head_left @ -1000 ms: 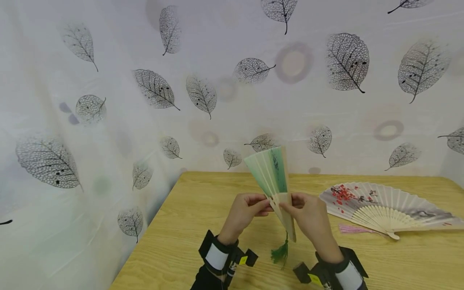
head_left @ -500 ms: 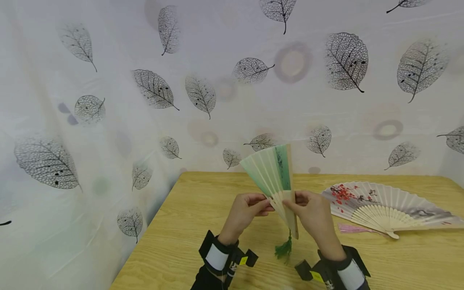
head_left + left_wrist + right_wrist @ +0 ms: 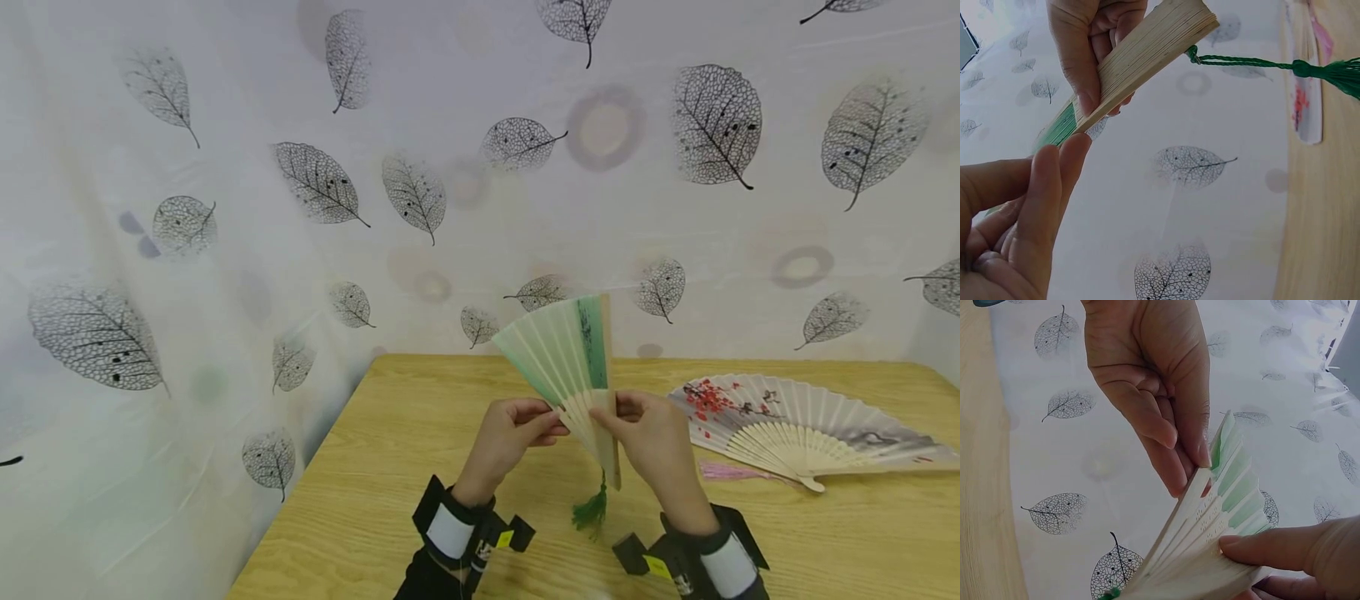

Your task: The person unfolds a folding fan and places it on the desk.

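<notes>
A green folding fan [image 3: 551,346] with pale ribs is held up over the table, partly spread. My left hand [image 3: 513,437] pinches its left outer rib between thumb and fingers. On the other side my right hand [image 3: 648,437] grips the stacked ribs, thumb on the front face. From the fan's lower end hangs a dark green tassel [image 3: 1316,70], seen on its cord in the left wrist view. In the right wrist view the pleats [image 3: 1238,487] stand spread between the two hands.
An opened white folding fan [image 3: 806,417] with red blossoms lies on the right of the wooden table [image 3: 360,500]. Its pink tassel [image 3: 731,472] lies beside it. A white curtain [image 3: 480,208] printed with leaf skeletons hangs behind and to the left.
The green fan has spread wider. My right hand has moved slightly right and up with the stacked ribs, while my left hand has stayed nearly in place.
</notes>
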{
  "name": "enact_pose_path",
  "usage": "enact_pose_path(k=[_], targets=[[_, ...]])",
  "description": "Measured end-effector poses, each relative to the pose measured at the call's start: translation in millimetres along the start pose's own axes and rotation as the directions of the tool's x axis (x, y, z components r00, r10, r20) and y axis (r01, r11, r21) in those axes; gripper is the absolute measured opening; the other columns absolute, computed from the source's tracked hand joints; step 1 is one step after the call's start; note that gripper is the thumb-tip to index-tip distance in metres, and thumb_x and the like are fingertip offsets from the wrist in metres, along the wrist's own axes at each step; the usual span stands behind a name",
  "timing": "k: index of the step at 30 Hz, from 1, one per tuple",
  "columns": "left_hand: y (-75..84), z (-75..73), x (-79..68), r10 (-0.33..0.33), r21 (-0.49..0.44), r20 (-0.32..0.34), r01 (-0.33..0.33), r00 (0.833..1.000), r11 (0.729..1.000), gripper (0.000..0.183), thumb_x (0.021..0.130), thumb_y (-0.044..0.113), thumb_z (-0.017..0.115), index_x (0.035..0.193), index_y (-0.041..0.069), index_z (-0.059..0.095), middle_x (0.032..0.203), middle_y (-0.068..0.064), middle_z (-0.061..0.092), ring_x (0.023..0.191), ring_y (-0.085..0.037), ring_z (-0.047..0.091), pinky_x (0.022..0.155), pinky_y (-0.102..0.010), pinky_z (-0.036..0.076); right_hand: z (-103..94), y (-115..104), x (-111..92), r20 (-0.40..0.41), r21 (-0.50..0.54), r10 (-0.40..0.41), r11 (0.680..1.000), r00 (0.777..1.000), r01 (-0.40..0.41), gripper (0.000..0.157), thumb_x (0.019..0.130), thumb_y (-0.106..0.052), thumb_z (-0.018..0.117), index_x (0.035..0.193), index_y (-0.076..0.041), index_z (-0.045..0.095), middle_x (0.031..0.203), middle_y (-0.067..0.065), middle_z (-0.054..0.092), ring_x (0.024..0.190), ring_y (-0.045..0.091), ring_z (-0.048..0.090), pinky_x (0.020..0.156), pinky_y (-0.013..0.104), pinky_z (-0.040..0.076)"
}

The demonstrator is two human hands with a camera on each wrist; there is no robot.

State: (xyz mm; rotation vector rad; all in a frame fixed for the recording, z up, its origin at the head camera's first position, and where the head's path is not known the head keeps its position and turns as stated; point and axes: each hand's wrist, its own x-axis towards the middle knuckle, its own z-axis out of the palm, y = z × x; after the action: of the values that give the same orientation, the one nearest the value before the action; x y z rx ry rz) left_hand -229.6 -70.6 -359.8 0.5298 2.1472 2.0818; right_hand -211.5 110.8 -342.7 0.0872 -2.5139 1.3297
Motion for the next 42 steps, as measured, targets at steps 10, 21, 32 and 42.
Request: enact_pose_path(k=[10, 21, 32, 42], targets=[[-0.8, 0.9, 2.5, -0.008, 0.009, -0.017, 0.008, 1.0, 1.0, 0.027, 0.084, 0.017, 0.058, 0.098, -0.005, 0.064, 0.096, -0.023, 0.066, 0.081, -0.02, 0.064, 0.07, -0.025, 0.054, -3.3, 3.2, 3.0, -0.041, 0.019, 0.014, 1.0, 0.999, -0.013, 0.044, 0.077, -0.031, 0.067, 0.101, 0.005, 0.063, 0.09, 0.023, 0.067, 0.079, 0.025, 0.063, 0.066, 0.039, 0.055], [-2.0, 1.8, 1.9, -0.009, 0.008, -0.026, 0.009, 1.0, 1.0, 0.028, 0.084, 0.017, 0.058, 0.1, -0.005, 0.064, 0.094, -0.023, 0.066, 0.08, -0.02, 0.064, 0.071, -0.026, 0.054, -3.3, 3.7, 3.5, -0.038, 0.028, 0.017, 0.999, 0.999, -0.016, 0.043, 0.076, -0.031, 0.067, 0.099, 0.005, 0.064, 0.089, 0.022, 0.067, 0.078, 0.024, 0.063, 0.064, 0.038, 0.055], [-3.9, 2.4, 1.8, -0.012, 0.007, -0.035, 0.012, 0.999, 1.0, 0.027, 0.084, 0.017, 0.058, 0.098, -0.005, 0.064, 0.093, -0.023, 0.066, 0.079, -0.02, 0.064, 0.07, -0.025, 0.055, -4.8, 4.0, 2.4, -0.047, 0.035, 0.019, 0.999, 0.999, -0.017, 0.045, 0.076, -0.032, 0.067, 0.1, 0.006, 0.064, 0.089, 0.023, 0.067, 0.077, 0.024, 0.063, 0.063, 0.038, 0.055], [-3.3, 3.2, 1.8, -0.01, 0.002, -0.04, 0.011, 0.999, 1.0, 0.026, 0.084, 0.016, 0.058, 0.098, -0.005, 0.064, 0.093, -0.023, 0.066, 0.08, -0.021, 0.064, 0.07, -0.026, 0.055, -4.7, 8.3, 4.6, -0.066, 0.022, 0.033, 0.999, 0.997, -0.032, 0.045, 0.077, -0.032, 0.067, 0.1, 0.006, 0.063, 0.089, 0.023, 0.067, 0.078, 0.026, 0.063, 0.063, 0.039, 0.055]])
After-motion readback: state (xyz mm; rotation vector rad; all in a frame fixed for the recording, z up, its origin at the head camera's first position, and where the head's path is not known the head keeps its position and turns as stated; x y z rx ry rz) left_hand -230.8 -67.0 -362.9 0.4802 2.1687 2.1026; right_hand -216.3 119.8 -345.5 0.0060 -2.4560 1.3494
